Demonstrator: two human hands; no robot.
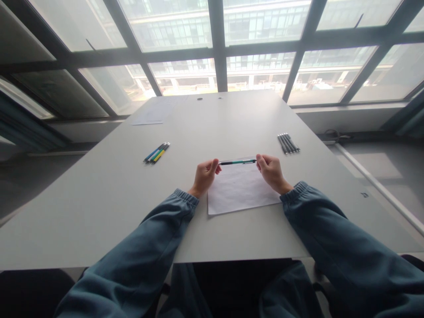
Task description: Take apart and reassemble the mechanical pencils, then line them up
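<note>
A green and black pen point(237, 162) is held level between my two hands, over the far edge of a white sheet of paper point(240, 190). My left hand point(205, 176) pinches its dark end between thumb and fingers. At the other end, by the clip, my right hand point(270, 172) grips it the same way. To the left lies a small group of coloured pens point(157, 153) in blue, green and yellow. A row of several dark pens point(288, 143) rests side by side to the right.
The white table point(109, 207) reaches back toward large framed windows. More paper point(150, 112) lies at its far left, and a round dark fitting point(199, 99) sits near the far edge. A small dark mark point(364, 194) shows at the right side.
</note>
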